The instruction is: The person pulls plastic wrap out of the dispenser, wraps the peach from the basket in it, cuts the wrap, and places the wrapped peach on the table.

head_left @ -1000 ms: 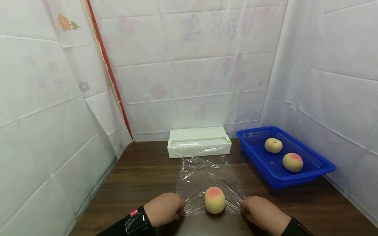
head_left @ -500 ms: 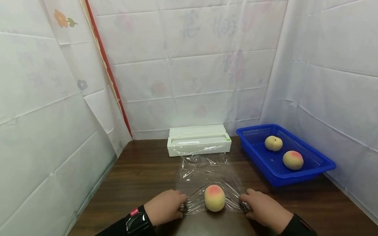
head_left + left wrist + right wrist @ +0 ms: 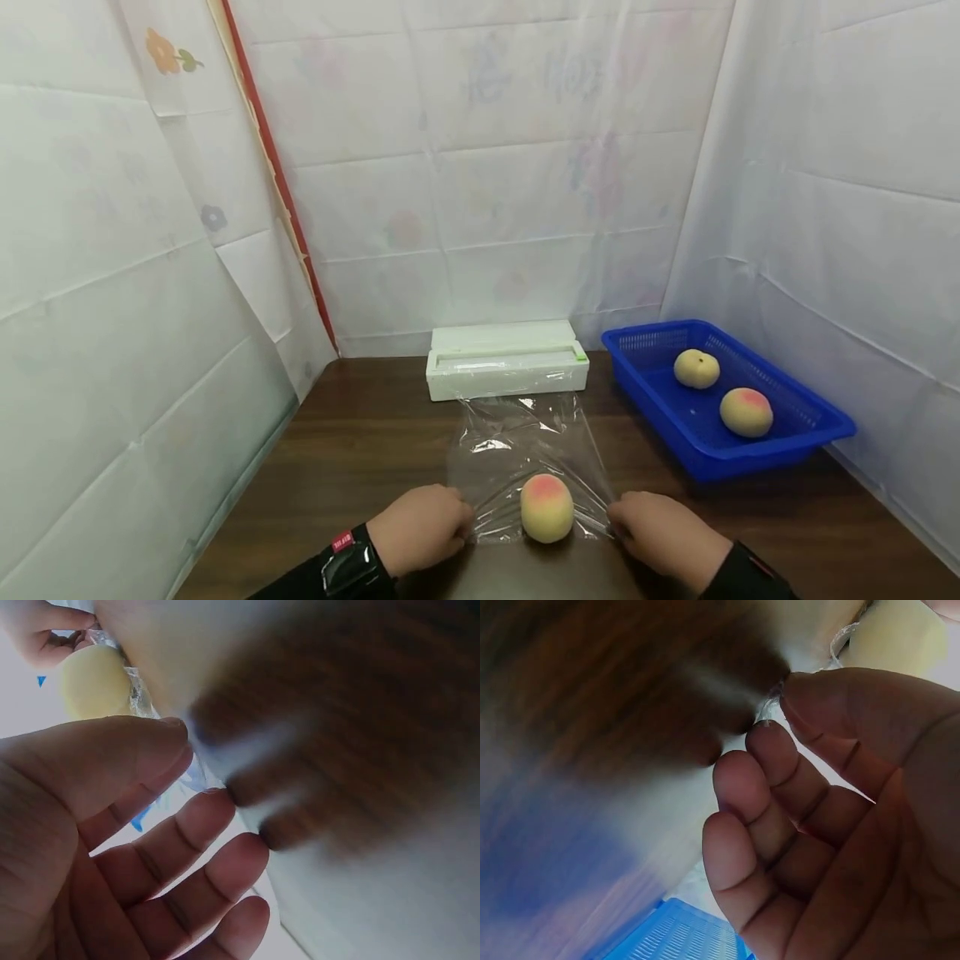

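Observation:
A peach (image 3: 547,508) with a pink top rests on a sheet of plastic wrap (image 3: 517,450) near the front of the table. My left hand (image 3: 425,527) pinches the sheet's near left corner between thumb and index finger; its other fingers curl loosely in the left wrist view. On the other side, my right hand (image 3: 666,533) pinches the near right corner, and a crumpled bit of film shows at its thumb tip in the right wrist view. Creases in the film run from both hands toward the peach. The far end of the sheet reaches the white wrap box (image 3: 506,383).
The white box stands with its lid raised at the back of the brown wooden table (image 3: 360,442). At the right, a blue basket (image 3: 660,417) holds two more peaches, one pale (image 3: 696,369) and one pink-topped (image 3: 746,412). White sheeting (image 3: 495,183) surrounds the table.
Both hands loosened their fingers half a second ago and now pinch the film's corners again. The film looks smoother and tauter on its right side. The peach has stayed put.

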Demonstrator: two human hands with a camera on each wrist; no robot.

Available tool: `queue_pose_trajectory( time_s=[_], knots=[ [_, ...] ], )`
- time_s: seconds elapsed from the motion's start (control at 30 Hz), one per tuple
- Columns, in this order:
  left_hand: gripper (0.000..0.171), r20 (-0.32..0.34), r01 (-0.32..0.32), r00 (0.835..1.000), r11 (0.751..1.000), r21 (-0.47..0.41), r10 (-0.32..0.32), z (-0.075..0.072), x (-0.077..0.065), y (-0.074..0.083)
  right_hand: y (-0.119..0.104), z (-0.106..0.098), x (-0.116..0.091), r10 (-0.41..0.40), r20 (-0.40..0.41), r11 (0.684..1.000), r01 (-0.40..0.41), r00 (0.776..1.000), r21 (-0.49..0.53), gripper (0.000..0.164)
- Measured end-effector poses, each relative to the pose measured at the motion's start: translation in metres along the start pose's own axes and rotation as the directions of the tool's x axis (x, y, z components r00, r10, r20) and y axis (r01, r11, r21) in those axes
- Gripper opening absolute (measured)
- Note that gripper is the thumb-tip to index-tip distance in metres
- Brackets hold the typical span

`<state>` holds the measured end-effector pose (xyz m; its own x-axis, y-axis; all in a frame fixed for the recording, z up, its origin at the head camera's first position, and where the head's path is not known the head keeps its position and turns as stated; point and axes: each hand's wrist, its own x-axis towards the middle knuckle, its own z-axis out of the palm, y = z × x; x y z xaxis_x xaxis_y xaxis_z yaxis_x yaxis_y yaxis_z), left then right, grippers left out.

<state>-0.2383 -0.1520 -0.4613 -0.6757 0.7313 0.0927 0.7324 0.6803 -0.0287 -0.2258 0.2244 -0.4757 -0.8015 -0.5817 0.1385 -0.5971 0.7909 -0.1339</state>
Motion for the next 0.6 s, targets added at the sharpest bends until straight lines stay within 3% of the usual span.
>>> queue_pose_trajectory(
  time_s=[0.23, 0.37, 0.47, 0.6],
  knots=[
    [0.028, 0.016, 0.04, 0.999, 0.988, -0.151, -0.038, -0.007, -0.003, -0.004, -0.002, -0.001, -0.004, 0.045, -0.056, 0.999, -0.045, 0.997, 0.013, 0.027],
    [0.025, 0.038, 0.081, 0.996, 0.974, -0.211, -0.075, -0.013, -0.005, -0.006, -0.001, -0.004, -0.005, 0.061, 0.041, 0.992, -0.065, 0.997, 0.11, 0.023],
    [0.024, 0.048, 0.096, 0.995, 0.971, -0.218, -0.088, -0.015, -0.005, -0.005, -0.001, -0.005, -0.002, 0.024, 0.092, 0.99, -0.037, 0.995, 0.135, 0.028],
    [0.025, 0.052, 0.099, 0.995, 0.972, -0.213, -0.09, -0.015, -0.004, -0.006, -0.003, -0.004, 0.0, -0.015, 0.04, 0.998, 0.012, 0.999, 0.067, 0.023]
  ],
)
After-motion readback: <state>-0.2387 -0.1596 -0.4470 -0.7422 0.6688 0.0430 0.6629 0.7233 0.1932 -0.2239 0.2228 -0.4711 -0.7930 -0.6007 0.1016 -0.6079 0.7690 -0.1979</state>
